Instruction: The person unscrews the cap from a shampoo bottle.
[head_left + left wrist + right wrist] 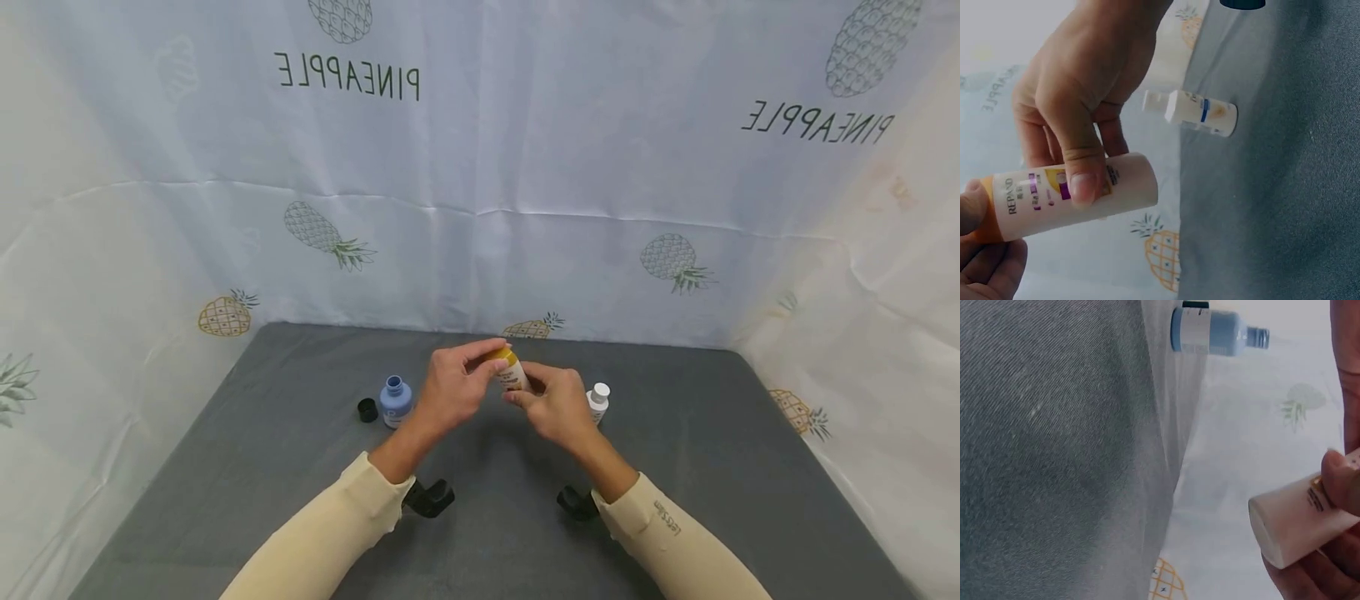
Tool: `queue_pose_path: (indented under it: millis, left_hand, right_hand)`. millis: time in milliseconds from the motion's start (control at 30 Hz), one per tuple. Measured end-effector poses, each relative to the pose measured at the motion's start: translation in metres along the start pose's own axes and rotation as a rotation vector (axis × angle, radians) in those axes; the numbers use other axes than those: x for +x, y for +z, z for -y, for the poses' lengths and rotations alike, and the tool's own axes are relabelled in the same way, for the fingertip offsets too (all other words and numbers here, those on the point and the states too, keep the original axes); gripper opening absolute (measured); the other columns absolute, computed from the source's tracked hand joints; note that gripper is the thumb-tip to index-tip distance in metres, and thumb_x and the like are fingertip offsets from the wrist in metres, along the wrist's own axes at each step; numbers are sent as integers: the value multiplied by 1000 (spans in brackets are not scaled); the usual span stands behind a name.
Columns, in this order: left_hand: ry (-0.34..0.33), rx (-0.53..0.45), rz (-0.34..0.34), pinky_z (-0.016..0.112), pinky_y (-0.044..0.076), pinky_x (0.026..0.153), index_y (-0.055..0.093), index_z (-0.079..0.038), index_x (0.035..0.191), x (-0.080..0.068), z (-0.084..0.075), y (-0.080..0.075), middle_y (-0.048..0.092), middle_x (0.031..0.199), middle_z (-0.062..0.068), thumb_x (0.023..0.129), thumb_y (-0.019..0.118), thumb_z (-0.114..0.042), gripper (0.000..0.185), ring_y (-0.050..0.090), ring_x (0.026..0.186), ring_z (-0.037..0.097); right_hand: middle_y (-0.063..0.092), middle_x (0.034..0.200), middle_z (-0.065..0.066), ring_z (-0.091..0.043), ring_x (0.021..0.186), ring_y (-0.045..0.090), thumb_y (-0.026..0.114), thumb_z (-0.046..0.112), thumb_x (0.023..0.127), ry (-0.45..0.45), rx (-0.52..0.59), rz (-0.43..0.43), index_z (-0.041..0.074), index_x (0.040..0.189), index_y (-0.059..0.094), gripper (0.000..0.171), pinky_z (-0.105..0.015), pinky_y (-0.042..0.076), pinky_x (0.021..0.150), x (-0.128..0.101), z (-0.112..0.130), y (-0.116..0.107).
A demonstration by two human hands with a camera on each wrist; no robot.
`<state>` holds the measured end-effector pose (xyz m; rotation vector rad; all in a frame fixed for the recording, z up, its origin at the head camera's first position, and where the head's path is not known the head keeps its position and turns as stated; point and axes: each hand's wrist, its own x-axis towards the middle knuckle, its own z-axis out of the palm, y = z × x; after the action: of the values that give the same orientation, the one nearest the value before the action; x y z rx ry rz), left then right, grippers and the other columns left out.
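Observation:
Above the table, both hands hold a white bottle (pixel 513 377) with a yellow-orange cap (pixel 984 209) and a REPAND label. My left hand (pixel 456 382) pinches the cap between thumb and fingers. The bottle's body is gripped by my right hand (pixel 557 402), its thumb across the label in the left wrist view. A blue bottle (pixel 396 403) with an uncapped neck stands left of my left hand, and a black cap (pixel 367 410) lies beside it. Behind my right hand stands a white bottle (pixel 598 402) with its white cap on, partly hidden in the head view.
A dark grey cloth covers the table (pixel 480 533). White curtains (pixel 480 150) with pineapple prints hang at the back and both sides. Black wrist mounts (pixel 431 498) show beneath the sleeves.

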<state>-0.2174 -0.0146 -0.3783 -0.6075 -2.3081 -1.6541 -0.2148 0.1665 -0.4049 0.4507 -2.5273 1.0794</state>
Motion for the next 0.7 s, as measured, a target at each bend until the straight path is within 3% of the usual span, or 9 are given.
queue_pose_path:
  millis: [367,533,700]
  left_hand:
    - [10,-7,-104,45,63,91,74,-5,128,-3,-8,3,78,121,13,98,73,-12,31,76,108,28]
    - [21,-31,-148,46,63,91,75,-4,126,-5,-13,6,78,120,13,97,74,-11,30,76,108,28]
    - [54,-40,-208,45,64,88,76,-2,123,-7,-16,9,78,117,17,96,74,-10,28,77,106,30]
  right_hand:
    - [81,87,-12,-25,73,77,91,11,78,-114,-165,-155,4,104,80,29,-42,62,61,-3,13,3]
    - [77,73,-7,-17,55,66,90,12,78,-176,-226,-228,6,92,78,18,-31,49,50,-3,16,5]
    - [71,66,-5,-14,50,58,89,10,77,-238,-273,-285,7,89,76,18,-27,43,47,-3,18,8]
